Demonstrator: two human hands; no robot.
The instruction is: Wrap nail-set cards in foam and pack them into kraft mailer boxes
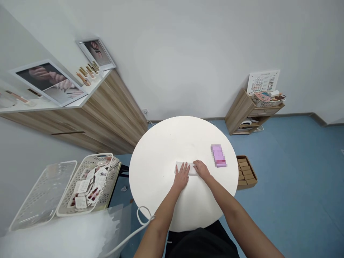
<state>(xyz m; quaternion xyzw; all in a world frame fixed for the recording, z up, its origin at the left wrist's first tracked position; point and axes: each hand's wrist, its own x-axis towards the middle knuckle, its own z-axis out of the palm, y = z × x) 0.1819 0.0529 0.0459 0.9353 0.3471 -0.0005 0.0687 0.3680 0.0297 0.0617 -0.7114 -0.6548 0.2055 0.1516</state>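
Note:
On the round white table [153, 154] lies a flat white rectangular thing [191, 171]; I cannot tell whether it is a folded cloth or a thin packet. My left hand [182, 176] rests palm down on its left half, fingers spread. At the right end, my right hand [202, 170] has its fingers bent over the edge, gripping it. That end is partly hidden beneath the hand. Right of my right hand, apart from it, lies a phone-sized pink and purple thing [218, 156], blurred into blocks.
A white basket [61, 211] of cards and packets stands left, beside a clear lid [44, 195]. A wood-grain counter [115, 107] holds framed pictures. A small cabinet [236, 111] stands back right. A carton [246, 185] of small brown boxes sits on the floor. A white cable [131, 234] runs near my left arm.

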